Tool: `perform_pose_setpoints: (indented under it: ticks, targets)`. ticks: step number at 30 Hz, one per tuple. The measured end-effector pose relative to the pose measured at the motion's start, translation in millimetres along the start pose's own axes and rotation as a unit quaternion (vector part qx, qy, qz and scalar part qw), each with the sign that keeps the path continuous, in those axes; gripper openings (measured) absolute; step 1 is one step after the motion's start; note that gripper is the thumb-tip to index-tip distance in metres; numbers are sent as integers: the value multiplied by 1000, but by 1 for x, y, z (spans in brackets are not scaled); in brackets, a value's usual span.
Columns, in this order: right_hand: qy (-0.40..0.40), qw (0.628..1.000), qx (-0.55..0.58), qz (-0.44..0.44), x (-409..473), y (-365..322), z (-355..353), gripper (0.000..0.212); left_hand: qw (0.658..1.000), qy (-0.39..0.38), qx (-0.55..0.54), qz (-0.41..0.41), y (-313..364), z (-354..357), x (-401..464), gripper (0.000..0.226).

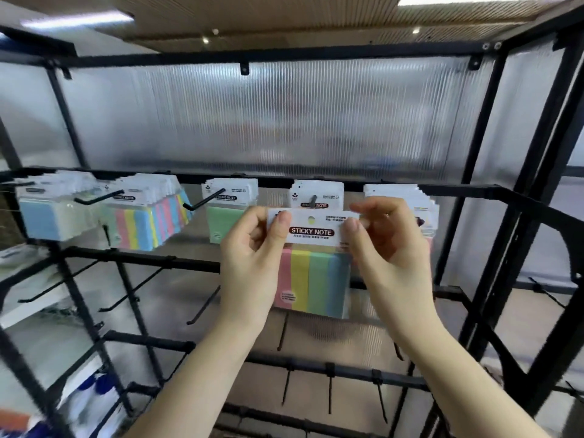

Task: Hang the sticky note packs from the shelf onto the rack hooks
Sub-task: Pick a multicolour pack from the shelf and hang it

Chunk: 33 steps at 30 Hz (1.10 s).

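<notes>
The left hand (252, 248) pinches the white header card's left end; the striped sticky note pack (316, 273) hangs between both hands, just below a rack hook (313, 200); the right hand (388, 245) pinches the right end.

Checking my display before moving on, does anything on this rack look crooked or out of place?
Nothing stands out. The packs on the top row hang straight, and the striped pack is simply held level in both hands, left hand and right hand, not yet hooked.

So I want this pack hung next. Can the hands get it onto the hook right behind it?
Probably yes. Both the left hand and right hand pinch the striped pack just below the hook, with nothing between them.
</notes>
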State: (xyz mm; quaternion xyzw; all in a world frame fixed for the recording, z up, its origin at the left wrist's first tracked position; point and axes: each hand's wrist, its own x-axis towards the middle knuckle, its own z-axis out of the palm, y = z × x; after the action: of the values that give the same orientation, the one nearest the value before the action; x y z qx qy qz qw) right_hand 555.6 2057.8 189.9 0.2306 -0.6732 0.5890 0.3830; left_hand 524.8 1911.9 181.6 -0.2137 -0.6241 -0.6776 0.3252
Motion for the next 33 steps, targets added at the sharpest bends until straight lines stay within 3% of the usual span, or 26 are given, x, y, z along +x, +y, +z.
perform_pose_setpoints:
  ticks: [7,12,17,22,33]
  targets:
    - [-91,994,44,47,1,3,94,14,996,85,30,-12,-1,-80,21,41]
    - [-130,986,43,91,7,8,168,7,992,105,69,-8,-6,-146,38,39]
    - [-131,983,56,114,15,10,247,18,986,125,106,-17,-17,-212,68,41]
    - [-112,982,52,142,23,20,306,7,981,124,148,-17,-37,-260,96,39]
    - [-41,983,8,181,31,41,357,9,986,56,142,-64,-74,-296,129,34]
